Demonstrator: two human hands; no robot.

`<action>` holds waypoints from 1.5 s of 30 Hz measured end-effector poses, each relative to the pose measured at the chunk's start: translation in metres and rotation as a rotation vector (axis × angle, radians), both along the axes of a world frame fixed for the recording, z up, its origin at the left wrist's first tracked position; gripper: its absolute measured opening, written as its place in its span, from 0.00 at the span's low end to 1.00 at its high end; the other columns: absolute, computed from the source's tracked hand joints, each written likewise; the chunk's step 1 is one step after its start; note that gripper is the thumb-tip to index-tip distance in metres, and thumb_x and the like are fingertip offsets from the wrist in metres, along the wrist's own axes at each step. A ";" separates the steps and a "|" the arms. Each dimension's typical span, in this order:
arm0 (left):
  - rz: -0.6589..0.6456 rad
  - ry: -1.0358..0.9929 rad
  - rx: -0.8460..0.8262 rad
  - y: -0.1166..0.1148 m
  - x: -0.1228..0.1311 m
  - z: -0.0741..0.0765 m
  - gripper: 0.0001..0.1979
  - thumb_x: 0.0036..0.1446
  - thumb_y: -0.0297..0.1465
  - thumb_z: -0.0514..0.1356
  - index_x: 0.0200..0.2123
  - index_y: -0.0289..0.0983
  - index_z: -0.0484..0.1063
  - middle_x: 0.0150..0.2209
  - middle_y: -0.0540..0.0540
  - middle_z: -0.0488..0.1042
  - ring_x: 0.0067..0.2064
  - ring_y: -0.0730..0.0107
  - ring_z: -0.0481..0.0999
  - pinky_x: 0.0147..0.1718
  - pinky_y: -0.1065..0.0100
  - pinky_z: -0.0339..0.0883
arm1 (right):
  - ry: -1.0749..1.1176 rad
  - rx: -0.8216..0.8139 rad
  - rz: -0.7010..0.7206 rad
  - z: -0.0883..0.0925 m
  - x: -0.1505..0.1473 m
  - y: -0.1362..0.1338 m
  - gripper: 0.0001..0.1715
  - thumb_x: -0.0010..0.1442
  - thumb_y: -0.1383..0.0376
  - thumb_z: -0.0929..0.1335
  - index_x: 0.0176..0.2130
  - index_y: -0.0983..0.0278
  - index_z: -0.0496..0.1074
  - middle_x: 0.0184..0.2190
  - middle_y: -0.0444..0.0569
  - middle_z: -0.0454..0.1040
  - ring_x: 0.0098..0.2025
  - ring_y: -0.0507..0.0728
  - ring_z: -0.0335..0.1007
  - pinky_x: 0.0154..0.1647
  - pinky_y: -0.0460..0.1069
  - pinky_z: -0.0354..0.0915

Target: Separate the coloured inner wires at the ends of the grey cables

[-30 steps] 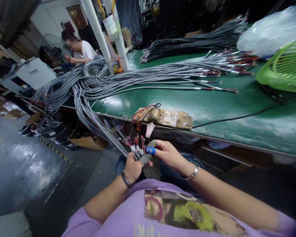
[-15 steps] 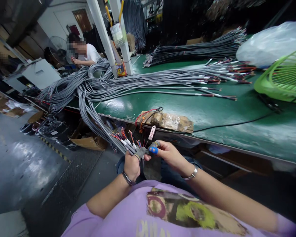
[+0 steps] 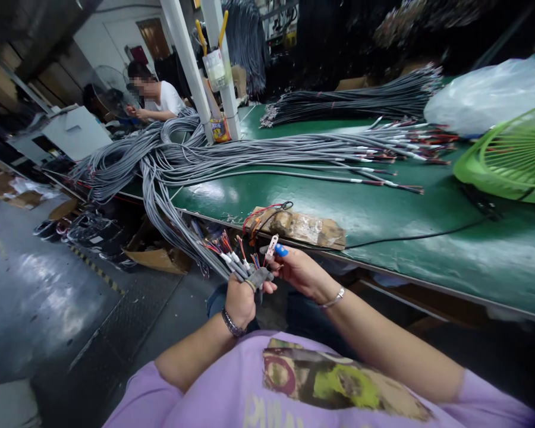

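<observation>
My left hand (image 3: 241,300) is closed round a bunch of grey cables (image 3: 214,259). Their ends fan out above the fist as white sleeves and thin red, orange and blue wires (image 3: 226,241). A grey cover wraps the left thumb. Just to the right, my right hand (image 3: 304,274) has its fingers drawn together, a blue cot on one fingertip. Those fingers are up against a small pale strip-shaped piece (image 3: 271,245) at the bench edge, partly behind it. What they pinch, if anything, is too small to tell.
A wooden block (image 3: 310,229) with red and black leads lies on the green bench (image 3: 428,238) at its near edge. Long grey cables (image 3: 249,151) stretch behind it. A green fan (image 3: 512,157) and a plastic bag (image 3: 468,98) stand right. A co-worker (image 3: 160,101) sits far left.
My right hand has moved up from beside the left fist to the pale strip-shaped piece. The left hand keeps its hold on the cables. The view has shifted slightly.
</observation>
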State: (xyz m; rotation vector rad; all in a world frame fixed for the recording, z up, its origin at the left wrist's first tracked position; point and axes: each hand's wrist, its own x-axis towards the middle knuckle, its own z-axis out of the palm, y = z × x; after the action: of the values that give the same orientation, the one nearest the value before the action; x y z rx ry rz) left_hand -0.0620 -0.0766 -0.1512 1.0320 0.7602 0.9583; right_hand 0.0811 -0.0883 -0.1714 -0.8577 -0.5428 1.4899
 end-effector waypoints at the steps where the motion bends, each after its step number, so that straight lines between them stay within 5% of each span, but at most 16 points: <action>1: -0.002 -0.014 -0.005 0.001 0.001 0.000 0.15 0.46 0.36 0.66 0.14 0.34 0.71 0.14 0.48 0.70 0.23 0.68 0.75 0.30 0.66 0.70 | -0.062 0.011 -0.063 0.000 -0.002 0.001 0.19 0.47 0.53 0.74 0.29 0.65 0.72 0.20 0.41 0.66 0.21 0.47 0.56 0.22 0.44 0.58; 5: -0.002 -0.043 -0.033 0.002 0.004 0.000 0.14 0.47 0.35 0.65 0.15 0.34 0.71 0.14 0.48 0.70 0.22 0.70 0.74 0.29 0.68 0.69 | -0.261 0.041 -0.279 -0.006 -0.007 0.002 0.24 0.50 0.45 0.70 0.24 0.64 0.70 0.18 0.41 0.64 0.20 0.47 0.53 0.22 0.45 0.56; 11: 0.002 0.015 -0.044 0.004 0.005 -0.004 0.17 0.45 0.38 0.67 0.14 0.33 0.71 0.13 0.48 0.70 0.20 0.70 0.73 0.27 0.68 0.68 | -0.035 0.013 -0.130 -0.005 -0.008 0.009 0.27 0.49 0.42 0.68 0.29 0.64 0.75 0.23 0.46 0.71 0.23 0.50 0.60 0.24 0.46 0.61; 16: -0.016 0.012 -0.057 0.004 0.005 -0.011 0.16 0.45 0.37 0.67 0.15 0.34 0.71 0.13 0.48 0.70 0.20 0.70 0.73 0.28 0.67 0.69 | 0.152 -0.050 -0.178 -0.005 -0.009 0.016 0.20 0.48 0.49 0.73 0.29 0.64 0.75 0.26 0.46 0.74 0.27 0.50 0.67 0.27 0.44 0.64; 25: -0.011 0.018 -0.034 -0.001 -0.002 -0.010 0.15 0.46 0.35 0.66 0.14 0.34 0.71 0.13 0.48 0.70 0.21 0.70 0.74 0.28 0.69 0.69 | 0.277 -0.049 -0.043 -0.002 -0.005 0.005 0.24 0.53 0.46 0.68 0.31 0.64 0.74 0.25 0.45 0.73 0.25 0.50 0.67 0.26 0.45 0.66; 32: 0.048 -0.033 -0.009 -0.003 -0.003 -0.006 0.13 0.47 0.33 0.65 0.15 0.34 0.72 0.14 0.49 0.71 0.22 0.71 0.74 0.28 0.69 0.69 | 0.221 -0.043 -0.057 0.000 -0.005 0.004 0.12 0.53 0.58 0.71 0.33 0.65 0.74 0.24 0.43 0.71 0.23 0.48 0.63 0.25 0.44 0.66; 36: 0.070 -0.051 -0.028 0.001 0.003 -0.004 0.13 0.46 0.32 0.65 0.15 0.34 0.72 0.14 0.49 0.71 0.21 0.72 0.73 0.27 0.70 0.68 | 0.197 -0.037 -0.107 -0.001 -0.009 0.005 0.16 0.49 0.54 0.73 0.31 0.64 0.74 0.23 0.42 0.70 0.22 0.47 0.59 0.24 0.44 0.63; 41: 0.076 -0.050 -0.055 0.002 0.008 -0.006 0.13 0.46 0.34 0.65 0.15 0.34 0.72 0.15 0.48 0.71 0.21 0.72 0.73 0.28 0.69 0.68 | -0.114 0.023 -0.393 -0.010 -0.014 0.005 0.22 0.47 0.48 0.72 0.24 0.65 0.72 0.20 0.43 0.68 0.21 0.47 0.57 0.23 0.43 0.59; 45: 0.074 -0.037 -0.034 0.003 0.009 -0.007 0.15 0.46 0.35 0.66 0.14 0.34 0.71 0.14 0.48 0.70 0.21 0.71 0.72 0.28 0.68 0.69 | 0.022 0.033 -0.262 -0.013 -0.017 0.009 0.26 0.49 0.43 0.70 0.27 0.64 0.73 0.22 0.44 0.69 0.23 0.49 0.59 0.23 0.45 0.60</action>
State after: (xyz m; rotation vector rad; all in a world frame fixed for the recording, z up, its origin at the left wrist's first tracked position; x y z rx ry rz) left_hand -0.0531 -0.0740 -0.1585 0.9597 0.7854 1.0220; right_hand 0.0643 -0.0798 -0.1842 -0.8510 -0.4196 1.2470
